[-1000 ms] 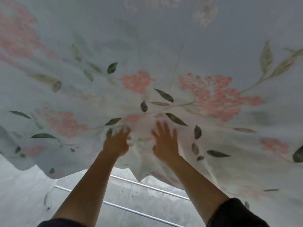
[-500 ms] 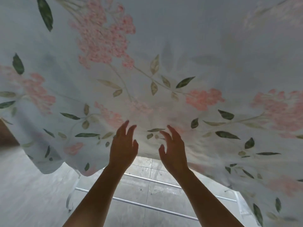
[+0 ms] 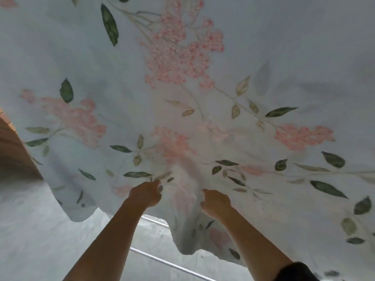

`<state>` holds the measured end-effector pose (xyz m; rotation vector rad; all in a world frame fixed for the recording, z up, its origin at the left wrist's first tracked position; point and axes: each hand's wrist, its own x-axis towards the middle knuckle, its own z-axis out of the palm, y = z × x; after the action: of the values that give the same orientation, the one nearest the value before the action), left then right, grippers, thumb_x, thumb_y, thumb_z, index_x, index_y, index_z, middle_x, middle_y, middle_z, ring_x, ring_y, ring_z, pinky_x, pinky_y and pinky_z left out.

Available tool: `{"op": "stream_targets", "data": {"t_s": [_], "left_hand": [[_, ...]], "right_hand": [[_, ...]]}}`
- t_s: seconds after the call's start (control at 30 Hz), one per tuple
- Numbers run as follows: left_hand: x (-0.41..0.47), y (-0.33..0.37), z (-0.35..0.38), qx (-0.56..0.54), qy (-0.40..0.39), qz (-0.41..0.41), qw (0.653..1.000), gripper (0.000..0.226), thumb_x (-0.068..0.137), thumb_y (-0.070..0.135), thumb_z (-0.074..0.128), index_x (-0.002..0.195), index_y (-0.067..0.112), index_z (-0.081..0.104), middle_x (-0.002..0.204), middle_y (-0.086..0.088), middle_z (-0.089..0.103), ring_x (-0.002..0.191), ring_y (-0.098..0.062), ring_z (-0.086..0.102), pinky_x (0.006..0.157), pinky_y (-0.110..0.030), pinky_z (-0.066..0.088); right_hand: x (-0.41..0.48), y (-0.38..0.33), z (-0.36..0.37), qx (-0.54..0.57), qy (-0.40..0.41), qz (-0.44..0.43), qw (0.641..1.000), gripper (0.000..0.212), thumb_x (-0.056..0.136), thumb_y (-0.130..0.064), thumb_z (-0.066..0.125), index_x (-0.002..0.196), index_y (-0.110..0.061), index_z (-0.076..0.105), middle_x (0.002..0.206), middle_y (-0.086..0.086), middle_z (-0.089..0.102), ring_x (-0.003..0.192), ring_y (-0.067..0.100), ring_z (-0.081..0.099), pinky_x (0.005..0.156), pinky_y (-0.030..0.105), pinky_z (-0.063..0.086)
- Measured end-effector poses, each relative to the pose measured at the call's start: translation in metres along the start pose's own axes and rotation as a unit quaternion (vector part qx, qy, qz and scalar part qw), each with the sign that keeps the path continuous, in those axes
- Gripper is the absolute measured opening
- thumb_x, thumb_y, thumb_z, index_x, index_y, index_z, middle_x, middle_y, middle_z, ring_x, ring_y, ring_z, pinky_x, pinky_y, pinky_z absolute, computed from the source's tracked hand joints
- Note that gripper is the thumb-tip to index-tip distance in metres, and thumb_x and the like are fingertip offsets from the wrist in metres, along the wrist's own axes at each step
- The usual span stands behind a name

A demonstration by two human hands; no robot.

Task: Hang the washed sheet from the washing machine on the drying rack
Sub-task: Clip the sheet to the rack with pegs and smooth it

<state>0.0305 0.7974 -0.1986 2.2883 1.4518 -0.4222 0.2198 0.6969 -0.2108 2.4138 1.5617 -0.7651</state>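
The sheet is pinched at a gathered fold by the left hand and right hand above the rack, apparently to spread it flat.

**Out of sight: rack, fingertips, sheet edges**

Sheet runs off the top, left and right edges; full extent unseen. Drying rack: only two short rail stretches show below the hem, the rest is behind cloth. Left hand and right hand grip gathered folds, fingertips buried. Brown shape at left edge is cut off, blurred, unidentifiable. Dark sleeve clipped by bottom edge.
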Motion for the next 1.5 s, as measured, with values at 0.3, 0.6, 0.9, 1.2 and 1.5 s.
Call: {"op": "stream_targets", "data": {"t_s": [0.3,0.6,0.9,1.2,1.5], "left_hand": [[-0.017,-0.073,-0.061,-0.098,0.625,0.052,0.773,0.043,0.083,0.015,0.057,0.125,0.013,0.049,0.137,-0.018,0.045,0.129,-0.033,0.041,0.108,-0.046,0.034],[0.047,-0.204,-0.064,0.047,-0.013,0.008,0.999,0.043,0.092,0.026,0.042,0.135,0.022,0.044,0.142,-0.006,0.044,0.129,-0.022,0.042,0.102,-0.035,0.038],[0.022,-0.268,-0.058,-0.115,0.218,0.032,0.969,0.023,0.093,0.024,0.042,0.109,0.025,0.059,0.114,0.008,0.063,0.103,-0.015,0.058,0.079,-0.024,0.041],[0.005,-0.341,-0.095,-0.321,0.45,-0.052,0.832,0.025,0.086,0.013,0.054,0.11,0.01,0.048,0.11,-0.01,0.05,0.096,-0.032,0.054,0.074,-0.04,0.048],[0.05,-0.4,-0.132,-0.378,0.12,0.254,0.882,0.034,0.075,0.005,0.051,0.098,0.029,0.055,0.085,0.011,0.063,0.083,-0.016,0.063,0.07,-0.024,0.052]], "right_hand": [[-0.005,-0.145,-0.039,0.096,0.538,-0.336,0.767,0.042,0.076,-0.008,0.054,0.116,-0.02,0.059,0.131,0.007,0.053,0.127,0.024,0.045,0.105,0.043,0.034],[0.063,-0.22,-0.007,-0.015,0.022,0.008,1.0,0.049,0.087,-0.033,0.044,0.136,-0.027,0.043,0.14,0.002,0.047,0.127,0.025,0.046,0.106,0.039,0.035],[0.039,-0.301,0.02,0.113,0.228,-0.164,0.953,0.047,0.086,-0.024,0.047,0.133,-0.021,0.047,0.135,-0.001,0.051,0.122,0.02,0.049,0.1,0.034,0.04],[0.027,-0.389,-0.005,0.217,0.293,-0.272,0.89,0.047,0.085,-0.03,0.039,0.13,-0.019,0.05,0.128,-0.002,0.054,0.114,0.014,0.053,0.099,0.028,0.042],[0.036,-0.482,-0.04,0.392,0.338,-0.058,0.854,0.072,0.072,-0.058,0.065,0.131,-0.031,0.034,0.129,-0.011,0.049,0.116,0.01,0.049,0.095,0.036,0.045]]}}
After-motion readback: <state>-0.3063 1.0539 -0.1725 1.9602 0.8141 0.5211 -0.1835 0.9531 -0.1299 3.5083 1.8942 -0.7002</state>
